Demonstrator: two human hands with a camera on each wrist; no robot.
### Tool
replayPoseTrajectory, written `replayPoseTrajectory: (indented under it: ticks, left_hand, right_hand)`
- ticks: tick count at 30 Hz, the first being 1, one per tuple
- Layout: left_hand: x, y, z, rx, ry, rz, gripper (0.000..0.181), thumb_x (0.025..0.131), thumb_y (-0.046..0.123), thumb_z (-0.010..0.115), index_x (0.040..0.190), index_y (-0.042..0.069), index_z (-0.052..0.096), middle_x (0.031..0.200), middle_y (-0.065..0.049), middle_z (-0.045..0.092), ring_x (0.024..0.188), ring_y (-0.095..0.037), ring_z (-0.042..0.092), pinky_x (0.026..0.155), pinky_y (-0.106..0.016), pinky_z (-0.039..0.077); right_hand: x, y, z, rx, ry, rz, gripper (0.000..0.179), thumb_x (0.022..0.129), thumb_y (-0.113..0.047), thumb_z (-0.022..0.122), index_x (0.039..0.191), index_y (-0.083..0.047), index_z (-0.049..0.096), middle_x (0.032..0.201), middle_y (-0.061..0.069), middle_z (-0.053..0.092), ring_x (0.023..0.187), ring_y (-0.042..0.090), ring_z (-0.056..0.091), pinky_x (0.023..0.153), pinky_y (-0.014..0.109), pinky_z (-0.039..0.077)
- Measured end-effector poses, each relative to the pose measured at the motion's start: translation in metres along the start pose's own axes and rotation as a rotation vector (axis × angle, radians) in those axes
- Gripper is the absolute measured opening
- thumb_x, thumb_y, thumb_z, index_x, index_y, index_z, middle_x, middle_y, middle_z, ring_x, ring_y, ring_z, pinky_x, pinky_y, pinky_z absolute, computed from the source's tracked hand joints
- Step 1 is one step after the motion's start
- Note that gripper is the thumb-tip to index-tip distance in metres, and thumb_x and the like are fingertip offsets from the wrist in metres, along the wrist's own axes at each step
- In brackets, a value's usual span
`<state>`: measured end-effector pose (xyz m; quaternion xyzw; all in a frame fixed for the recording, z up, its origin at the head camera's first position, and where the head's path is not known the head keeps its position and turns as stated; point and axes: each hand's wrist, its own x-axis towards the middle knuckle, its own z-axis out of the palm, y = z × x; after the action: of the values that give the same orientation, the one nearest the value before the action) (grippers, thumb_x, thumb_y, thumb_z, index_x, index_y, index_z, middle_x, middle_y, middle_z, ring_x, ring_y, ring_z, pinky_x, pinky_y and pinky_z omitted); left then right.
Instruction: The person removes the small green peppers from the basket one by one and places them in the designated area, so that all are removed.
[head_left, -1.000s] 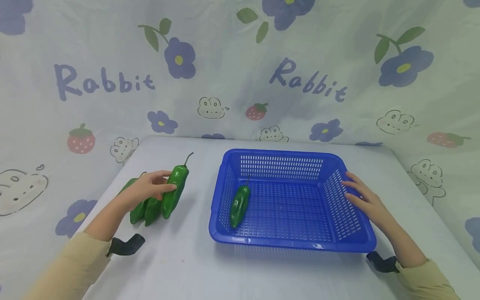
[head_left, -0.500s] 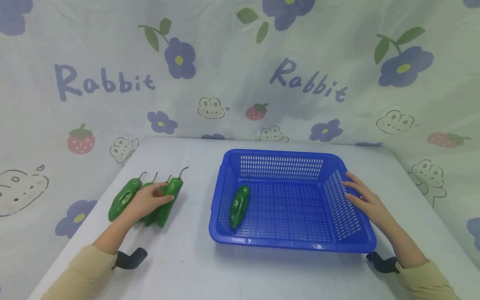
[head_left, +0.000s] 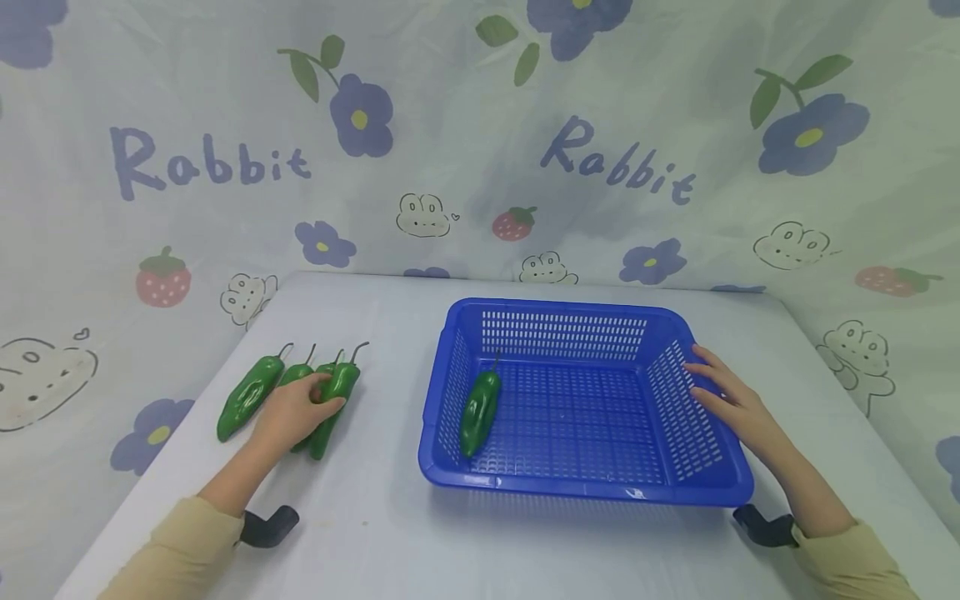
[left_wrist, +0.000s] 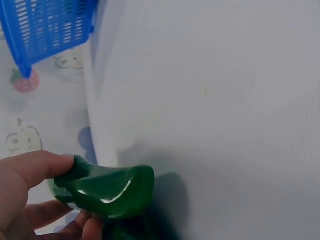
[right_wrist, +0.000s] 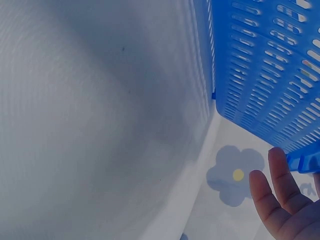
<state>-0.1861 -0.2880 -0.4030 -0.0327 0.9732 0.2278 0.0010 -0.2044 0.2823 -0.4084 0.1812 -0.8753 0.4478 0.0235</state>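
My left hand [head_left: 294, 412] pinches the rightmost green pepper [head_left: 341, 385] between thumb and fingers, low over the table and right beside others of its kind. In the left wrist view the held pepper [left_wrist: 112, 192] is glossy and dented, its lower end pointing away from my fingertips. Another green pepper [head_left: 251, 396] lies at the far left of the group; those between are partly covered by my hand. My right hand [head_left: 738, 408] rests with loosely spread fingers at the right rim of the blue basket [head_left: 585, 487]. One green pepper [head_left: 480, 414] lies inside, along its left wall.
The white table [head_left: 360, 542] carries the basket at centre right and the peppers at left. Behind it hangs a curtain [head_left: 465, 150] printed with rabbits and flowers. Each wrist has a dark bracket, the left one [head_left: 270, 527] close above the tabletop.
My left hand has come down and nearer with the held pepper, from raised to low beside the others. The leftmost pepper is now uncovered. My right hand and the basket stay put.
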Motion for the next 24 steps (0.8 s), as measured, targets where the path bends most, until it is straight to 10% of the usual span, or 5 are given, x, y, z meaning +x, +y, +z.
replayPoseTrajectory:
  ticks: [24]
  left_hand:
    - [-0.0024,-0.0052,0.0067,0.012,0.067,0.014,0.045,0.086,0.023,0.061,0.115,-0.011,0.053,0.081,-0.018,0.059,0.066,-0.021,0.053,0.052,-0.03,0.046]
  right_hand:
    - [-0.001,-0.0001,-0.0004,0.01,0.0,-0.003,0.04,0.095,-0.013,0.045,0.131,0.004,0.041,0.15,0.021,0.015,0.137,0.038,0.007,0.091,0.076,0.013]
